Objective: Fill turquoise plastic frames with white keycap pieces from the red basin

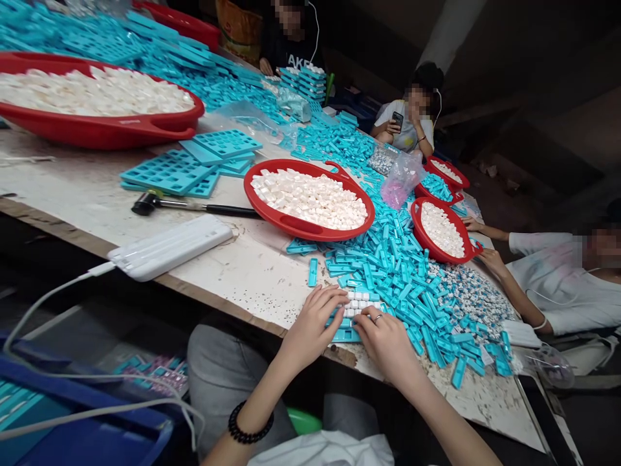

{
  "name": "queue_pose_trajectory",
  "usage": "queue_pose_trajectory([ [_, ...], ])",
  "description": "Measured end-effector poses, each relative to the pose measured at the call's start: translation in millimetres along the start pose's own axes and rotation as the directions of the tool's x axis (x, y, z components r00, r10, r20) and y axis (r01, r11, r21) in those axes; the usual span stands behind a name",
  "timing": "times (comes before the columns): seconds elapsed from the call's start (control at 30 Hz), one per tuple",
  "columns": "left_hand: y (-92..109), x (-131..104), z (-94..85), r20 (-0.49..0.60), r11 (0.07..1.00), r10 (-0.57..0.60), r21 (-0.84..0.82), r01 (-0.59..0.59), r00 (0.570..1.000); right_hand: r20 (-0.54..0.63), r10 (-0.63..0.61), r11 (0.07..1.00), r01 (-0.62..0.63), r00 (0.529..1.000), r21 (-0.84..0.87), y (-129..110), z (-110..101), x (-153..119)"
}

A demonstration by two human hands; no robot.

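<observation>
Presently, both hands work close together at the near edge of the surface (272,275), over a small blue tray (347,335) carrying rows of white blocks (359,305). The left hand (314,320) curves over the tray's left end; the right hand (385,336) has its fingertips bunched at the lower right of the rows. Whether either is clamped on a piece cannot be told, as the fingers cover the contact. The tray appears to be light, stiff plastic: steady it by its outer rim. The blocks look hard, smooth and possibly slippery; pinch each by opposite sides. A heap of loose blue pieces (410,299) crowds the tray's right and far sides and restricts sideways movement. One single blue piece (313,272) lies just beyond the left hand. Farther back, a red bowl (276,218) of white pieces limits forward reach. A hammer (187,206) and a white plastic case (169,247) lie to the left, clear of both hands.
</observation>
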State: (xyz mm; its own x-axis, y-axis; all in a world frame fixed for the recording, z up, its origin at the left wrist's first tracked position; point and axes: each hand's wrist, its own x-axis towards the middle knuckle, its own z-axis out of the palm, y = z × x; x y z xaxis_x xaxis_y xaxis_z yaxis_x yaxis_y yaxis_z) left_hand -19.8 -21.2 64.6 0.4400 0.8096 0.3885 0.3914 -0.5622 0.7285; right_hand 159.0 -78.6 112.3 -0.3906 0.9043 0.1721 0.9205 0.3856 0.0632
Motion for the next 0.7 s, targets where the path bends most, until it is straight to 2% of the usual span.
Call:
queue_pose_trajectory([
  [0.2, 2, 1, -1.4, -0.014, 1.0, 0.011, 0.018, -0.011, 1.0, 0.005, 0.004, 1.0, -0.004, 1.0, 0.024, 0, 1, -1],
  [0.3, 2, 1, -1.9, -0.014, 1.0, 0.02, 0.018, -0.019, 1.0, -0.064, 0.014, 0.998, -0.01, 0.998, 0.065, 5, 5, -6],
  [0.4, 2, 0, -1.7, -0.01, 1.0, 0.018, 0.017, -0.018, 1.0, -0.189, 0.094, 0.978, -0.056, 0.977, 0.198, 12, 7, -12],
  [0.47, 1, 0, -1.5, -0.011, 1.0, 0.017, 0.016, -0.016, 1.0, -0.242, 0.166, 0.926, -0.067, 0.956, 0.37, 17, 8, -14],
  [0.57, 1, -1, -1.6, -0.002, 1.0, 0.012, 0.01, -0.012, 1.0, -0.249, 0.253, 0.778, -0.044, 0.935, 0.627, 20, 12, -13],
  [0.63, 1, -1, -1.7, 0.012, 1.0, 0.005, 0.008, -0.006, 1.0, -0.243, 0.286, 0.698, -0.028, 0.927, 0.715, 19, 16, -11],
  [0.7, 0, -1, -1.6, 0.021, 1.0, 0.001, 0.008, -0.001, 1.0, -0.233, 0.287, 0.668, -0.02, 0.929, 0.744, 17, 22, -9],
])
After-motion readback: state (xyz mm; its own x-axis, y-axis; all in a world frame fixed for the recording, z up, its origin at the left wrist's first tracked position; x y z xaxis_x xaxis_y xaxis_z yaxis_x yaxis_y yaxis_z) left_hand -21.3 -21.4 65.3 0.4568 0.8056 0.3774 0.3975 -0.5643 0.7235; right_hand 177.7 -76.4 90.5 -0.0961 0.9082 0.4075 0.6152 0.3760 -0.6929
